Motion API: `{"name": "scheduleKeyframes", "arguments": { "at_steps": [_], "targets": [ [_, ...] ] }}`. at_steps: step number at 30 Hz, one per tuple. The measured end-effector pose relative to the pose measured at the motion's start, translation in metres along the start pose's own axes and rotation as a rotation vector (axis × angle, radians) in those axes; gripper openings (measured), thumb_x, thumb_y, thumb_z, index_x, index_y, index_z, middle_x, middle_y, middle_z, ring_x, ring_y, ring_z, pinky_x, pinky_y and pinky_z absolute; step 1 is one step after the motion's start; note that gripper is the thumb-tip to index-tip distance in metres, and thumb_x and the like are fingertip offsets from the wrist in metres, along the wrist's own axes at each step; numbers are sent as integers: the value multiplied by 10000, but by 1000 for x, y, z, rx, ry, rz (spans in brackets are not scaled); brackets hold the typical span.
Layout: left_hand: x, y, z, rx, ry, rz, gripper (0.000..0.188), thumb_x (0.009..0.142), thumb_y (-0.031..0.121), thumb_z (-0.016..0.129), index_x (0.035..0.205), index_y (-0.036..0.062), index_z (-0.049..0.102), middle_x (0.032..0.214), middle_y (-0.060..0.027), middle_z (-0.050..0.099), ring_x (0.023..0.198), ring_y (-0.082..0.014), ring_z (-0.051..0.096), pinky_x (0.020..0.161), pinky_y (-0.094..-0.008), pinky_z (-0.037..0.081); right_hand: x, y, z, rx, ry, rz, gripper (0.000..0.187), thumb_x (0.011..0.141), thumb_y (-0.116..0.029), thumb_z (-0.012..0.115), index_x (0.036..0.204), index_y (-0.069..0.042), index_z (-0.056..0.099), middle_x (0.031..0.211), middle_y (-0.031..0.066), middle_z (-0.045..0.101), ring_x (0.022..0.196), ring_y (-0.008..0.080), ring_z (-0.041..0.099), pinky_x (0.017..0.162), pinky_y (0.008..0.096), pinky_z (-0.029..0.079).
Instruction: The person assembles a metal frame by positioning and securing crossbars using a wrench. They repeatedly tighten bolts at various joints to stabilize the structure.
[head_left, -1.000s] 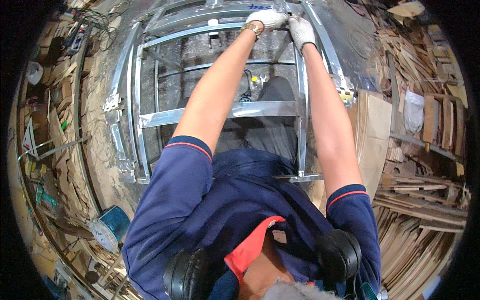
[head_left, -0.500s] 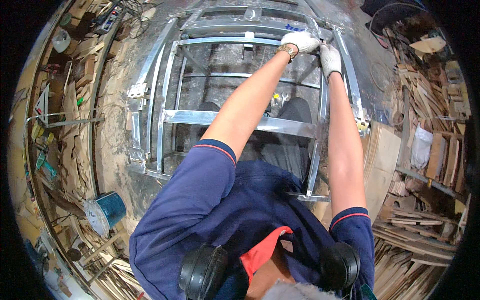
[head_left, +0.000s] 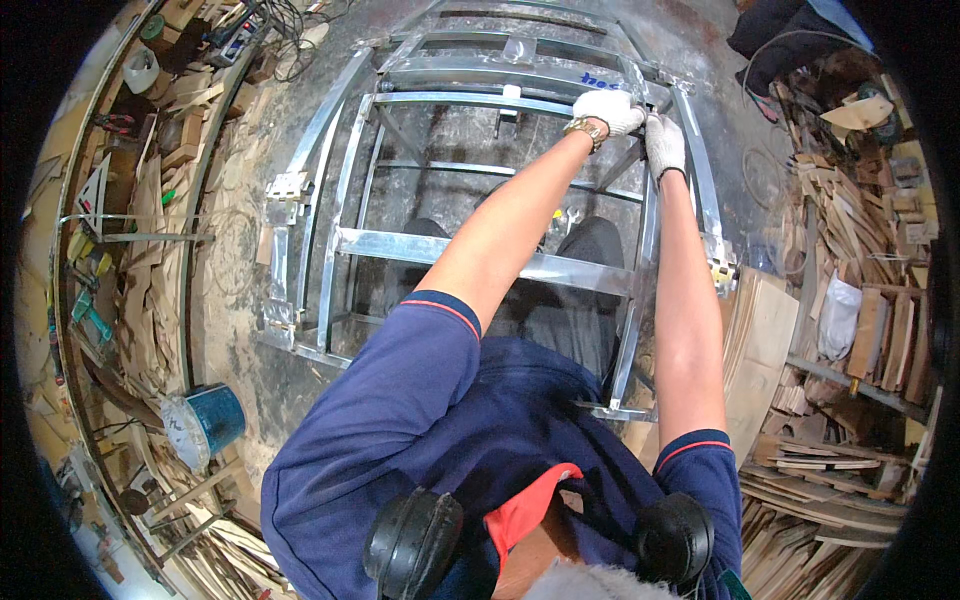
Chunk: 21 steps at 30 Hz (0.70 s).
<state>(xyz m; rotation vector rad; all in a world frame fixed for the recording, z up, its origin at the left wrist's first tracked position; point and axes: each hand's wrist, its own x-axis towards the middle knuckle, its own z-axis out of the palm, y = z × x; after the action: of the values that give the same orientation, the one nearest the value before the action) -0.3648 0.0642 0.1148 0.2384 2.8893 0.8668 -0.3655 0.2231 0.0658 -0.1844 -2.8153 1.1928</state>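
Observation:
A welded frame of square metal tubes (head_left: 490,262) stands before me, its bars running away on both sides. At its far right corner both my hands work close together in white knitted gloves. My left hand (head_left: 608,112) has its fingers curled against the corner, with a metal watch on the wrist. Just to its right, my right hand (head_left: 665,145) is closed with its fingertips pressed at the upright tube. Whatever the fingers grip there is too small and hidden to name. A metal hinge (head_left: 722,272) sits on the outer right bar, and another hinge (head_left: 287,193) on the left.
Wood offcuts (head_left: 860,220) are heaped along the right, beside stacked boards (head_left: 755,340). On the left lie more wood scraps (head_left: 150,260), a green power tool (head_left: 92,318) and a blue bucket (head_left: 215,420). A wrench (head_left: 572,215) lies on the floor inside the frame.
The whole view has shifted slightly, so the frame sits a little lower in it. Both hands stay at the same corner, with their grip much the same.

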Motion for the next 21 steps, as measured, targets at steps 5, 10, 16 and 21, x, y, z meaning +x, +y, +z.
{"name": "scheduleKeyframes", "arguments": {
  "at_steps": [5,10,16,21],
  "targets": [
    [7,-6,-2,20,-149,78,551,886,530,440,1033,95,745,1016,-178,732,958,-358,698,834,-467,520,2,3,2,26,1,-37,500,949,-416,491,1073,22,696,1035,298,681,1034,447,645,897,491,482],
    [3,-4,0,32,-74,11,523,890,513,457,1077,110,732,1072,-163,726,1013,-347,688,875,-461,524,0,3,1,6,22,-38,509,949,-428,501,1070,27,695,1015,298,685,1012,444,652,889,484,484],
    [-3,1,-2,-30,-1,28,498,894,491,466,1159,138,697,1121,-156,714,1036,-350,680,882,-468,525,3,7,5,40,15,-45,505,944,-422,491,1067,22,698,1042,310,675,1045,460,637,904,507,484],
    [-2,0,-3,24,-60,66,495,893,478,445,1105,118,710,1075,-167,722,999,-356,690,855,-479,525,7,10,7,-2,21,-43,515,941,-422,484,1026,38,700,1003,311,680,1019,465,644,896,503,487]
  ]
}}
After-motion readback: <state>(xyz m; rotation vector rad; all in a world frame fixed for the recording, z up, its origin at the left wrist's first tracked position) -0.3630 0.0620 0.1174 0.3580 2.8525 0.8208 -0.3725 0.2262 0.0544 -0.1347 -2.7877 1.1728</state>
